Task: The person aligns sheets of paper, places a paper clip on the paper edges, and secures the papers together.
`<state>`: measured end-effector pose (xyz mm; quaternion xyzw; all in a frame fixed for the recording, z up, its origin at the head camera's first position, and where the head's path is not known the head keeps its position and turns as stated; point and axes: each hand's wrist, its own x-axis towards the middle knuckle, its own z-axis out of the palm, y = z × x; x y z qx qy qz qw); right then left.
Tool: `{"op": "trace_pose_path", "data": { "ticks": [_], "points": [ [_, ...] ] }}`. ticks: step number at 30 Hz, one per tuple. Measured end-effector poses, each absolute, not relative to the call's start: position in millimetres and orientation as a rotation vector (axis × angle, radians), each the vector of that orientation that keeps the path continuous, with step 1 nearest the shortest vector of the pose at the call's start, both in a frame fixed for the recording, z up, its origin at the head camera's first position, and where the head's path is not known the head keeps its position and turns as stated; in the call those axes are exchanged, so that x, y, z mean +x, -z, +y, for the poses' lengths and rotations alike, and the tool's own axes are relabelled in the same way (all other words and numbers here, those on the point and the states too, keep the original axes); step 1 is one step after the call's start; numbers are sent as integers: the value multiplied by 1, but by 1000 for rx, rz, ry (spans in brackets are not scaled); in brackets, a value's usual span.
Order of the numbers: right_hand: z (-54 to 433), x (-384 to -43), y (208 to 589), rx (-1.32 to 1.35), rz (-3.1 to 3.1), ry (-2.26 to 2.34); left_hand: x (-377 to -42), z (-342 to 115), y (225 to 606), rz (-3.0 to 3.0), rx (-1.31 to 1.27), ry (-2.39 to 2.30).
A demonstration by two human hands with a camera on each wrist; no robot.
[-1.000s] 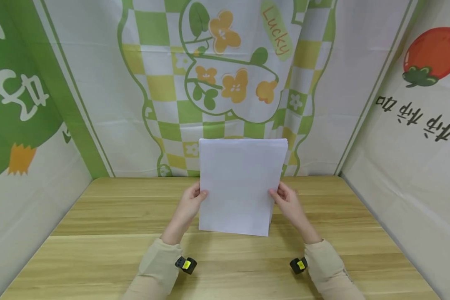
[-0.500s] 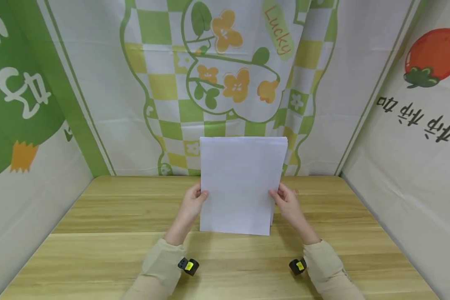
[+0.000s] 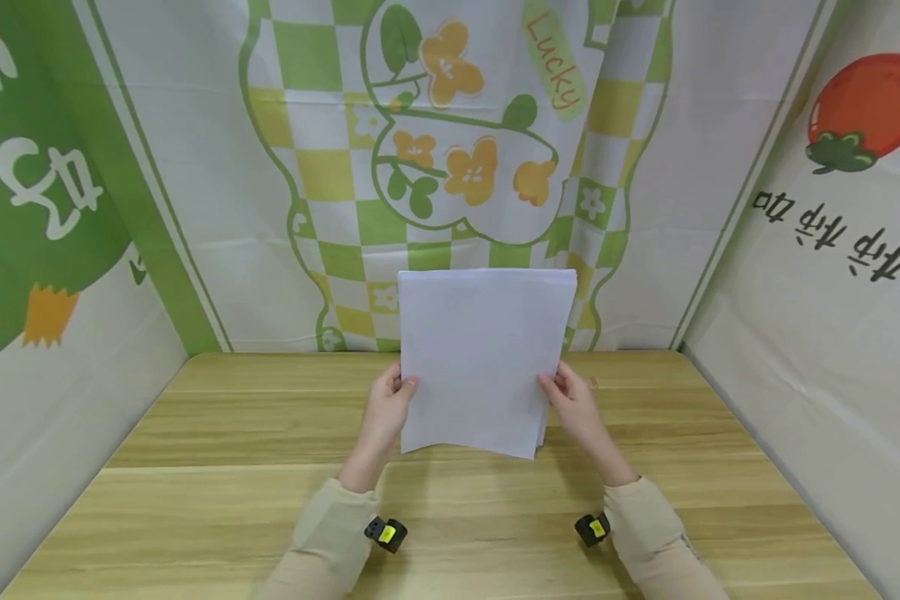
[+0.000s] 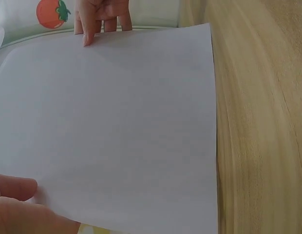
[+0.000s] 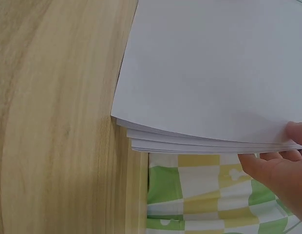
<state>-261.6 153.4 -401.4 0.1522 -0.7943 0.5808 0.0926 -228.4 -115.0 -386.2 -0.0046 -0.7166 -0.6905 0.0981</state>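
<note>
A stack of white paper (image 3: pixel 480 358) is held upright, leaning slightly, over the middle of the wooden table. My left hand (image 3: pixel 385 410) grips its left edge, thumb on the front face and fingers behind. On the opposite edge my right hand (image 3: pixel 576 407) pinches the sheets the same way. In the right wrist view the sheets of the paper stack (image 5: pixel 204 87) fan apart in steps at the lower corner, with the right thumb on top and the fingers beneath. The left wrist view shows the blank front sheet (image 4: pixel 122 112) between both hands.
The wooden table (image 3: pixel 217 508) spreads around and below the paper. Behind it hangs a green and white checked curtain (image 3: pixel 322 175). Printed cloth walls stand on both sides, with a strawberry print (image 3: pixel 866 112) on the right one.
The paper stack has risen a little, and its bottom edge now bows and looks uneven. Both hands keep their grip; the left forearm has shifted slightly to the right.
</note>
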Motion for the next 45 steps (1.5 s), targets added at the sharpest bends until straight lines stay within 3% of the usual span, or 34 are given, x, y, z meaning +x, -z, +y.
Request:
{"op": "trace_pose_path", "data": {
  "ticks": [45],
  "points": [
    [156,-258,401,521,-2303,-1728,-225,-111,385,-2027,5,2071]
  ]
}}
